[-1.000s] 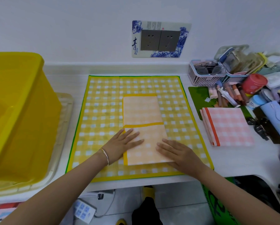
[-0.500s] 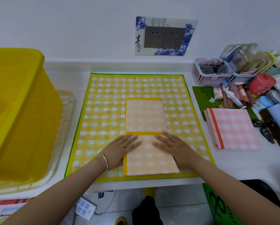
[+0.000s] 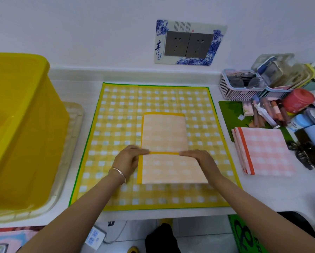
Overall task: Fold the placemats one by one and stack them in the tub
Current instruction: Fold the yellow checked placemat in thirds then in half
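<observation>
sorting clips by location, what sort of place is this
Most likely a home, at a white counter against a wall. Signs: a double wall socket with a decorative blue-and-white surround, a jumble of makeup tubes beside a small basket, and a yellow tub for the placemat being folded.

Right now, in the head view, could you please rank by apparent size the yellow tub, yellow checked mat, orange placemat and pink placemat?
1. yellow checked mat
2. yellow tub, though the frame edge cuts it off, so first place is unsure
3. orange placemat
4. pink placemat
</observation>
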